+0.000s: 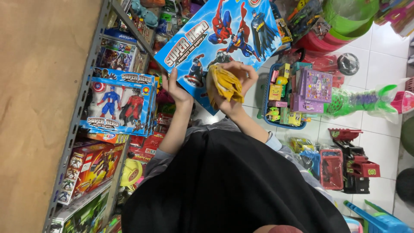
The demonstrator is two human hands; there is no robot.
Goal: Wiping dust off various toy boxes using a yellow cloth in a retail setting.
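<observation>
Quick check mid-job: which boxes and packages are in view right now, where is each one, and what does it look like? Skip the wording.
Large blue box: flat, costumed figures printed on it, steadied by the left hand; the right hand presses a yellow cloth on it.
Blue window box: on the metal shelf, two figures inside.
Red box: lower on the shelf, robot art.
Purple box: in the blue floor basket.
</observation>
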